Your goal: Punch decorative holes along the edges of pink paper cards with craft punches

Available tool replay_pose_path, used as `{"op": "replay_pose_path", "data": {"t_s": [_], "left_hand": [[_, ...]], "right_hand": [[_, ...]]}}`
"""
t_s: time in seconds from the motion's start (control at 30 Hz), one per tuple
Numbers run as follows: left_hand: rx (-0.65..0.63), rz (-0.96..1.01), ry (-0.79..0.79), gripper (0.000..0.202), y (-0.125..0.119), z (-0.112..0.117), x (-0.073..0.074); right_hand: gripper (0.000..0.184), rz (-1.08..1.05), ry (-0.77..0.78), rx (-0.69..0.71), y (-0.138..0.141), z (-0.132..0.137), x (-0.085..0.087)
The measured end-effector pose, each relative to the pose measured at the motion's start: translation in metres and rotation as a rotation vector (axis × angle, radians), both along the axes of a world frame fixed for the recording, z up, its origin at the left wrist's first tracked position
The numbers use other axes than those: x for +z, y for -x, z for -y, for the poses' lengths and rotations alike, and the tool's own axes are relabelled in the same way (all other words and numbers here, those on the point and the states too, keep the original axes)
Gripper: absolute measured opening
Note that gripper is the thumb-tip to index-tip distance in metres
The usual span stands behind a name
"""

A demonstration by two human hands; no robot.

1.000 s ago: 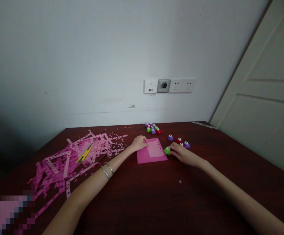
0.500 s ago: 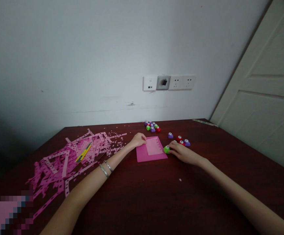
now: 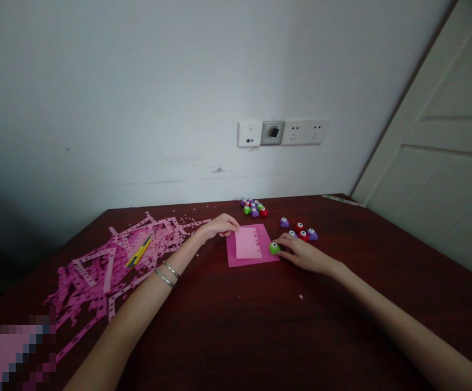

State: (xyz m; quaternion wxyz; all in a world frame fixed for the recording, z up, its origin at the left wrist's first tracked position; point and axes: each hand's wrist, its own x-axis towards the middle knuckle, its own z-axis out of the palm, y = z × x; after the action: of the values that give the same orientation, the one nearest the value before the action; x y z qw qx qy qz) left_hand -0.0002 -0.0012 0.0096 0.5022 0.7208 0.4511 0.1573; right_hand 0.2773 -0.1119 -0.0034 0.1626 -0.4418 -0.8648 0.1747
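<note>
My left hand (image 3: 220,225) pinches the upper left corner of a light pink paper sheet (image 3: 247,243) with a row of punched shapes along its right edge. That sheet lies over a larger dark pink sheet (image 3: 266,255) on the table. At the right edge of the dark sheet, my right hand (image 3: 299,253) is closed on a small green craft punch (image 3: 274,248) with a white top. Just beyond the right hand sit several more punches, among them a red one (image 3: 300,227) and a purple one (image 3: 312,234).
Punched pink paper strips (image 3: 93,271) and small cut-outs cover the left of the dark red table (image 3: 236,336). A yellow cutter knife (image 3: 139,252) lies on them. A cluster of punches (image 3: 254,208) stands near the wall, below the sockets (image 3: 304,132). A thin strip (image 3: 341,200) lies far right.
My left hand has drawn the light pink sheet to the left, away from the green punch. My right hand stays at nearly the same spot, holding the punch.
</note>
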Motion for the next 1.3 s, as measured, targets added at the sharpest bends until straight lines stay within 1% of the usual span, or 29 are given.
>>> {"op": "replay_pose_path", "data": {"t_s": [0.17, 0.27, 0.4, 0.53, 0.63, 0.8, 1.1, 1.3], "left_hand": [[0.032, -0.028, -0.057, 0.016, -0.010, 0.011, 0.002], [0.052, -0.017, -0.045, 0.019, -0.011, 0.013, 0.002], [0.036, 0.027, 0.006, 0.023, -0.010, 0.010, -0.002], [0.020, 0.064, 0.041, 0.019, -0.013, 0.010, -0.009], [0.038, 0.064, 0.031, 0.016, -0.020, 0.014, -0.011], [0.086, 0.068, -0.013, 0.014, -0.027, 0.021, -0.010], [0.098, 0.059, 0.037, 0.017, -0.023, 0.017, -0.013], [0.098, 0.066, 0.067, 0.015, -0.023, 0.019, -0.008]], "right_hand": [[0.039, -0.013, 0.025, -0.023, -0.004, -0.003, -0.002], [0.034, -0.035, 0.040, -0.039, -0.006, -0.004, -0.004], [0.031, -0.061, 0.037, -0.050, -0.006, -0.004, -0.004], [0.032, -0.080, 0.047, -0.044, -0.007, -0.005, -0.006], [0.031, -0.081, 0.054, -0.046, -0.008, -0.006, -0.007], [0.029, -0.083, 0.049, -0.048, -0.007, -0.006, -0.005], [0.029, -0.083, 0.043, -0.040, -0.005, -0.004, -0.003], [0.028, -0.072, 0.045, -0.048, -0.004, -0.002, 0.000]]}}
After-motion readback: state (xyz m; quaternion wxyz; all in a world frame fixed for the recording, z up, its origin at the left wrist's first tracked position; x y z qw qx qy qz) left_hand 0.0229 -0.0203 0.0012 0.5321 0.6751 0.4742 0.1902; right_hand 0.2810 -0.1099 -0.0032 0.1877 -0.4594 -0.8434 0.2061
